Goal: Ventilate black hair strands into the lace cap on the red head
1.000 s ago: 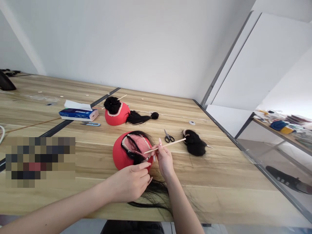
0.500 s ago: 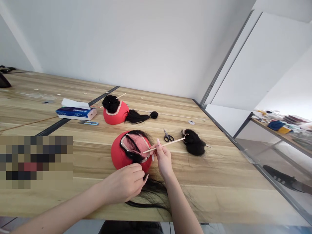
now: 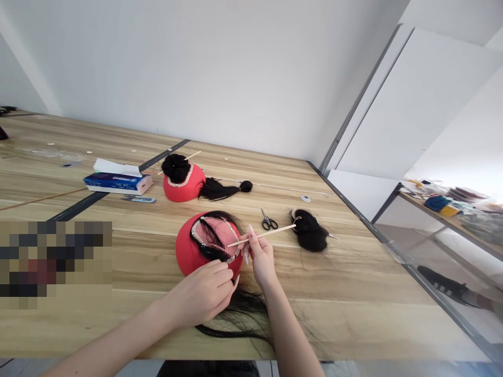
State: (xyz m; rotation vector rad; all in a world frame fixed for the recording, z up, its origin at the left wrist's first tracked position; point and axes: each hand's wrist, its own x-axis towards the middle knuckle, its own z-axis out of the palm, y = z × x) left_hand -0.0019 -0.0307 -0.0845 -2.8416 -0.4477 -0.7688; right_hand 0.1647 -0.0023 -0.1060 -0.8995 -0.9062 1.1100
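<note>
A red dome-shaped form [image 3: 184,245] stands on the table before me, with a pale-edged mesh patch [image 3: 225,231] pinned on top. Dark hair [image 3: 200,248] lies across the mesh and around its left edge. My right hand [image 3: 260,256] pinches a thin wooden stick [image 3: 277,230], whose left tip points at the mesh; whether it bears a hook is too small to see. At the form's near edge, my left hand [image 3: 208,290] is closed on a lock of black hair. Long loose hair [image 3: 245,303] trails out below that hand onto the table.
Beyond my right hand lie scissors [image 3: 269,220] and a black hair bundle [image 3: 310,230]. A second red form [image 3: 184,186] with hair stands farther back, beside a tissue box [image 3: 118,180] and a blue cutter [image 3: 141,199]. A cluttered shelf [image 3: 451,209] is at the right.
The whole view has shifted slightly, so things sit a little farther left. Both hands keep their holds at the form, with hardly any movement of the stick.
</note>
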